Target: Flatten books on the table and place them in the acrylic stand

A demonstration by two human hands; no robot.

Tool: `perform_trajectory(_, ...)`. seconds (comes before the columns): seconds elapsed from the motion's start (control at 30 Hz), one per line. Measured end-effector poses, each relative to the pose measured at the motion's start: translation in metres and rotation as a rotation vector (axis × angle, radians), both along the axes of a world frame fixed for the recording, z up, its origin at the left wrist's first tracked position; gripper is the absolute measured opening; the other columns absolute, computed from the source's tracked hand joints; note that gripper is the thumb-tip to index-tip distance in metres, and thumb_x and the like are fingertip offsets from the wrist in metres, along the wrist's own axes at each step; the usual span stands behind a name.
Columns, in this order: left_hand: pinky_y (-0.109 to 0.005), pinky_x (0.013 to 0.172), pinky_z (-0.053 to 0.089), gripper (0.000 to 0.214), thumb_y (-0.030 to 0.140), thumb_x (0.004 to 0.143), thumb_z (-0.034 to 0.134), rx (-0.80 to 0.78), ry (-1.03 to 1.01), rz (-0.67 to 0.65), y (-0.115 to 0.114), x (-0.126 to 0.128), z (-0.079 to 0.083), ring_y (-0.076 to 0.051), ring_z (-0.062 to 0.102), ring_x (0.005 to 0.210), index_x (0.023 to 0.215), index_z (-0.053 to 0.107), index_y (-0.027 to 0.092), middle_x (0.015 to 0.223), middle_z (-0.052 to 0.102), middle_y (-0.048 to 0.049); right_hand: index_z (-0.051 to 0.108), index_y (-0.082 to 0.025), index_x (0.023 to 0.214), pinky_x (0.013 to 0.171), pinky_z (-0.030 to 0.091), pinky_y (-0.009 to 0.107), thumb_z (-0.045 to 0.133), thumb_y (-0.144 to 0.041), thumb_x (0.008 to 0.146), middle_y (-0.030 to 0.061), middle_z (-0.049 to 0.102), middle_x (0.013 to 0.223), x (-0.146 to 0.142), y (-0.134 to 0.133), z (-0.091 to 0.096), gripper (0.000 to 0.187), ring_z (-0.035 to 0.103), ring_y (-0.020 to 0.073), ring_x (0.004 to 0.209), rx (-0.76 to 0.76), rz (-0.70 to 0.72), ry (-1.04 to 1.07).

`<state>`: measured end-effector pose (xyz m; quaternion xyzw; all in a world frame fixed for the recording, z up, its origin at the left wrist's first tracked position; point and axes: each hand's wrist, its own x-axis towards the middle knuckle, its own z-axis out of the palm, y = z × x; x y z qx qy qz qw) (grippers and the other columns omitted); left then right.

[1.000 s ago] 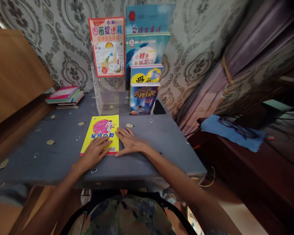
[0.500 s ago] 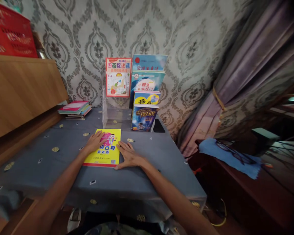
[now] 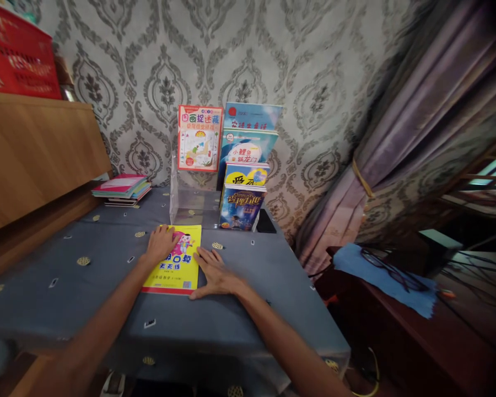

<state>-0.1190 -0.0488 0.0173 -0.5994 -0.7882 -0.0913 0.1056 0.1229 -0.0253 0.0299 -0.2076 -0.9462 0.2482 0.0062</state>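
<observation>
A yellow exercise book [image 3: 176, 270] with a red bottom band lies flat on the cloth-covered table. My left hand [image 3: 161, 245] rests on its upper left part, fingers stretched over the cover. At the right edge, my right hand [image 3: 215, 274] touches the book with its fingers spread and its thumb near the lower corner. Just behind stands a clear stepped rack [image 3: 174, 196]. Its left column holds a red-edged picture book [image 3: 199, 138] at the top. Its right column carries several books in tiers, a dark blue book [image 3: 242, 208] lowest in front.
A stack of thin books [image 3: 122, 187] lies at the table's back left, beside a wooden cabinet [image 3: 41, 149]. A black phone [image 3: 267, 221] lies right of the rack. Glasses [image 3: 397, 270] rest on a blue cloth [image 3: 367, 267] on the dark red furniture at right.
The view has tilted up slightly, so everything sits a little lower in the picture. Both hands keep about the same places on the book.
</observation>
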Motion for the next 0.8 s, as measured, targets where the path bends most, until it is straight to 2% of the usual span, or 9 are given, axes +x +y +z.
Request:
perform_trajectory(0.17, -0.041, 0.102, 0.04, 0.04, 0.039, 0.099, 0.04, 0.038, -0.04, -0.052, 0.005, -0.006, -0.01, -0.029, 0.055, 0.116, 0.122, 0.062, 0.014, 0.123, 0.062, -0.0162, 0.019, -0.008, 0.158, 0.123, 0.001, 0.051, 0.064, -0.08, 0.071, 0.0241, 0.012, 0.164, 0.003, 0.003, 0.002, 0.122, 0.007, 0.0341, 0.154, -0.015, 0.013, -0.012)
perform_trajectory(0.27, -0.04, 0.104, 0.04, 0.038, 0.037, 0.099, 0.041, 0.047, -0.059, -0.065, 0.007, -0.009, -0.015, -0.028, 0.055, 0.121, 0.123, 0.061, 0.014, 0.128, 0.061, -0.016, 0.028, -0.01, 0.156, 0.123, 0.005, 0.053, 0.06, -0.075, 0.079, 0.0232, 0.018, 0.164, -0.001, 0.009, 0.009, 0.106, 0.011, 0.0344, 0.153, -0.015, 0.008, -0.013)
perform_trajectory(0.37, -0.042, 0.105, 0.04, 0.038, 0.036, 0.098, 0.042, 0.062, -0.048, -0.059, 0.009, -0.01, -0.018, -0.029, 0.055, 0.122, 0.123, 0.06, 0.014, 0.13, 0.061, -0.0167, 0.036, -0.008, 0.152, 0.123, 0.009, 0.054, 0.047, -0.064, 0.094, 0.0233, 0.025, 0.162, -0.021, 0.017, 0.017, 0.082, 0.017, 0.0332, 0.152, 0.043, -0.011, 0.021)
perform_trajectory(0.47, -0.043, 0.105, 0.04, 0.038, 0.035, 0.098, 0.044, 0.068, -0.023, -0.061, 0.01, -0.011, -0.022, -0.029, 0.055, 0.122, 0.124, 0.06, 0.013, 0.131, 0.061, -0.0175, 0.039, -0.004, 0.149, 0.122, 0.015, 0.052, 0.04, -0.053, 0.1, 0.0241, 0.03, 0.159, -0.057, 0.025, 0.019, 0.069, 0.022, 0.0313, 0.151, 0.103, -0.014, 0.017)
perform_trajectory(0.57, -0.043, 0.106, 0.04, 0.037, 0.032, 0.099, 0.043, 0.099, -0.019, -0.076, 0.011, -0.014, -0.026, -0.029, 0.055, 0.123, 0.126, 0.059, 0.014, 0.134, 0.059, -0.0183, 0.041, -0.004, 0.147, 0.122, 0.019, 0.05, 0.04, -0.043, 0.101, 0.0236, 0.036, 0.157, -0.089, 0.033, 0.01, 0.06, 0.026, 0.0295, 0.15, 0.178, -0.079, 0.032)
perform_trajectory(0.63, -0.044, 0.107, 0.04, 0.036, 0.031, 0.099, 0.042, 0.11, -0.025, -0.079, 0.011, -0.015, -0.029, -0.029, 0.054, 0.125, 0.126, 0.06, 0.014, 0.135, 0.059, -0.0191, 0.042, -0.005, 0.147, 0.121, 0.02, 0.049, 0.041, -0.043, 0.101, 0.0231, 0.037, 0.156, -0.099, 0.04, -0.001, 0.06, 0.027, 0.0287, 0.15, 0.217, -0.111, 0.057)
perform_trajectory(0.73, -0.044, 0.108, 0.039, 0.037, 0.03, 0.099, 0.042, 0.116, -0.036, -0.07, 0.012, -0.015, -0.031, -0.029, 0.053, 0.126, 0.127, 0.059, 0.013, 0.135, 0.059, -0.0191, 0.041, -0.007, 0.148, 0.121, 0.021, 0.048, 0.037, -0.049, 0.101, 0.0205, 0.038, 0.157, -0.093, 0.052, -0.015, 0.063, 0.029, 0.0273, 0.149, 0.255, -0.157, 0.11)
perform_trajectory(0.8, -0.044, 0.108, 0.039, 0.036, 0.029, 0.099, 0.042, 0.133, -0.046, -0.072, 0.012, -0.015, -0.031, -0.029, 0.053, 0.127, 0.127, 0.059, 0.013, 0.134, 0.059, -0.0183, 0.042, -0.009, 0.148, 0.12, 0.022, 0.049, 0.034, -0.052, 0.101, 0.0197, 0.039, 0.156, -0.083, 0.059, -0.02, 0.064, 0.031, 0.0283, 0.148, 0.273, -0.244, 0.116)
